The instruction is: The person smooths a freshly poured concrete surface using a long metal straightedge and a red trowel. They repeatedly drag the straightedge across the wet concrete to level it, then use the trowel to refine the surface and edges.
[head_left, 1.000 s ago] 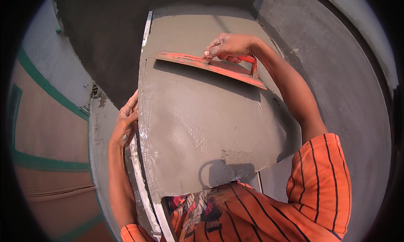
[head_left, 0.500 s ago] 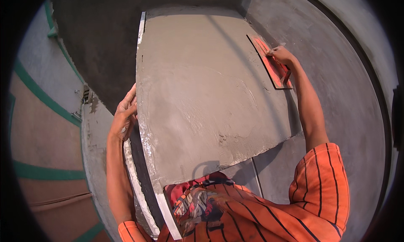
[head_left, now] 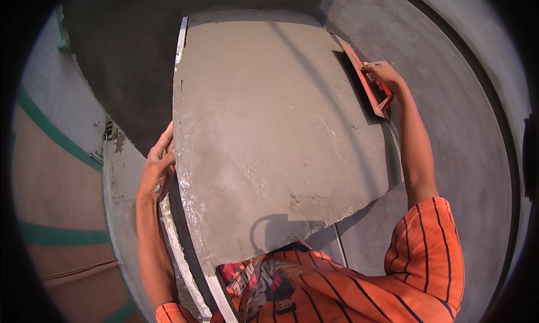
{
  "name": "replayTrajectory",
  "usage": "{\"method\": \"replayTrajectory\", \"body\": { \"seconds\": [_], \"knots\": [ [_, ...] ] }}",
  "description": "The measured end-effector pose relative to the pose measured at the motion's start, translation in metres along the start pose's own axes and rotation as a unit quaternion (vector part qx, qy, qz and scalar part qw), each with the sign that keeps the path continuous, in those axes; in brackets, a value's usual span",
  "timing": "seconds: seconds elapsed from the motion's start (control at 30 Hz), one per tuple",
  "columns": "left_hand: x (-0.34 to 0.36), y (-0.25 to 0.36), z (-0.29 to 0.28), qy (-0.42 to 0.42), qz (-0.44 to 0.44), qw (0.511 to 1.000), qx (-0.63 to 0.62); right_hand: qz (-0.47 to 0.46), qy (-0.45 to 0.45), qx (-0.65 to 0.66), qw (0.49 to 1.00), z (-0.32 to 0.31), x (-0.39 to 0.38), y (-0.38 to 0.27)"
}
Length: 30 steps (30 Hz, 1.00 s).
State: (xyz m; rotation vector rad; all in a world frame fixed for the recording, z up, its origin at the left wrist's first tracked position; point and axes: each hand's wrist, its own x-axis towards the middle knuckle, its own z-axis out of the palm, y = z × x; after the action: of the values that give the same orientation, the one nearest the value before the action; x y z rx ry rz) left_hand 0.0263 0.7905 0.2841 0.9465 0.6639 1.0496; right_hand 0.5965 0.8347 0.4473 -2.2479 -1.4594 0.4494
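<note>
An orange-red plastering float [head_left: 359, 67] is gripped by its handle in my right hand [head_left: 384, 76], at the right side of the wet mortar surface [head_left: 252, 121]. Its blade is tilted, with one long edge raised and a dark shadow beneath it. My left hand [head_left: 156, 171] holds the long, pale straight strip [head_left: 181, 42] that runs along the mortar's left edge; its fingertips are partly hidden behind that edge. The mortar is mostly smooth, with rough patches near the lower edge and a ragged right margin.
A grey wall [head_left: 466, 154] stands close along the right side. Dark grey surface [head_left: 123, 53] lies beyond the strip at upper left. Further left is a wall with green bands [head_left: 62, 233]. My orange striped shirt [head_left: 348, 289] is close to the mortar's lower edge.
My right hand has tilted the float up, and the float has shifted slightly right. In the picture, the left hand and strip sit a little further left.
</note>
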Motion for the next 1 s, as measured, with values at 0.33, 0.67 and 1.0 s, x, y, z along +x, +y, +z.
{"method": "replayTrajectory", "body": {
  "seconds": [0.33,0.67,1.0],
  "knots": [
    [-0.004,0.002,0.004,0.009,0.007,1.0,0.015,-0.054,-0.285,0.084,0.953,0.062,-0.036,-0.11],
    [0.029,-0.029,-0.029,0.054,0.053,0.992,0.097,-0.03,-0.218,0.145,0.965,0.023,-0.145,-0.052],
    [0.028,-0.035,-0.027,0.109,0.062,0.987,0.099,-0.117,-0.12,-0.076,0.983,0.072,-0.121,-0.042]
  ]
}}
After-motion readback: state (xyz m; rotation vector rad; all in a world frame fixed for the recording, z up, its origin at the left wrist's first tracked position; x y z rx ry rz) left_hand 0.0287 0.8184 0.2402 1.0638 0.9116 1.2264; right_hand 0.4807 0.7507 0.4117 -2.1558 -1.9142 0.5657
